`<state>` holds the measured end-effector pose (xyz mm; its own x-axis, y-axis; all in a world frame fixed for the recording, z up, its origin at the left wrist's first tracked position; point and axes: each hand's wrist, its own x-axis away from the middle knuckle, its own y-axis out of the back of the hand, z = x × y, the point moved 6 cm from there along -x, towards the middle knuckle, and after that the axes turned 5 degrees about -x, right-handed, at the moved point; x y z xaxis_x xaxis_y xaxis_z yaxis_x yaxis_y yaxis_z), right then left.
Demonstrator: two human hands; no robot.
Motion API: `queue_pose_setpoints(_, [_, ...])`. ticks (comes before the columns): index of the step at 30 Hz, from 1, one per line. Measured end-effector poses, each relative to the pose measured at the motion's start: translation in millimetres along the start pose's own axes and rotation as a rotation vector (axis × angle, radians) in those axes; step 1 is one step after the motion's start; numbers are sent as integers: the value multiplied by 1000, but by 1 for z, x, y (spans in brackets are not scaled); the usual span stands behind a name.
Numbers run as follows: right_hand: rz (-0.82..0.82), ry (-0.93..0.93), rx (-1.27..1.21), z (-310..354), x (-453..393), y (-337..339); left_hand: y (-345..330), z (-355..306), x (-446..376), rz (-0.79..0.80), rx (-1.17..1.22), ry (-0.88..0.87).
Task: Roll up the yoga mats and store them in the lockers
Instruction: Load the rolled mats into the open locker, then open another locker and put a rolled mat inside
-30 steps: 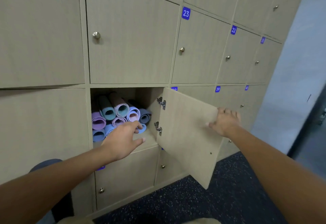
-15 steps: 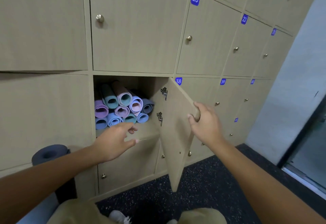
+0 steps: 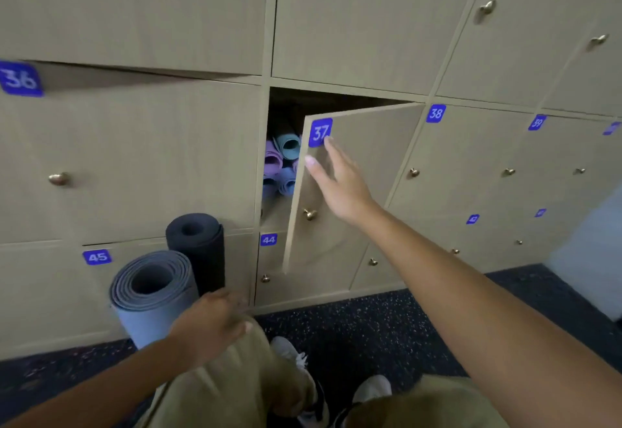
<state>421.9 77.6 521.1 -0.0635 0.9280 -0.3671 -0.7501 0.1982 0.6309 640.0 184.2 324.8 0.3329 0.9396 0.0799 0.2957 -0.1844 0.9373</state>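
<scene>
**Door 37 nearly closed on the stored mats**

The wall of lockers (image 3: 134,158) is filling most of my view, tan doors with brass knobs and blue number tags. The door of locker 37 (image 3: 363,165) is standing partly ajar, hinged along its right edge, its free left edge swung out toward me. I am laying my right hand (image 3: 340,182) flat against the door's outer face, fingers straight and spread, fingertips touching the lower edge of the blue tag (image 3: 320,132); it is gripping nothing.

Two rolled mats are standing on end on the dark speckled floor (image 3: 387,323), leaning against the lower lockers below and left of the open one: a grey-blue mat (image 3: 151,296) in front of door 45, and a black mat (image 3: 198,246) just behind it to the right, touching it.

Through the gap at the door's left edge, the stored mats (image 3: 282,165) are showing, rolled ends out, teal, purple and blue, stacked together.

My left hand (image 3: 212,326) is hanging beside the grey-blue mat over my knee, fingers loosely curled, holding nothing. The brass knob (image 3: 309,214) is sitting low on door 37.
</scene>
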Motion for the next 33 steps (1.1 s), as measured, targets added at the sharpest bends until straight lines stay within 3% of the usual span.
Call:
queue_pose_setpoints(6, [91,6,38,-10,-38,-66,-46,25,10,-27,-4,70])
queue_pose_setpoints(19, [171,-99,120,-15,-127,-108,-33,20,-5,-76,65,21])
queue_pose_setpoints(21, [179,-113,107,-15,-136,-111,-17,18,-3,-143,110,-8])
queue_pose_setpoints(25, [177,-113,71,-21,-142,-121,30,22,4,-425,101,-102])
queue_pose_setpoints(29, [178,-95,54,-28,-137,-122,63,46,3,-537,-37,-62])
queue_pose_setpoints(31, [193,-109,54,-33,-132,-121,70,64,0,-474,-155,43])
queue_pose_setpoints(33, [202,-112,39,-38,-123,-122,67,85,0,-296,-234,180])
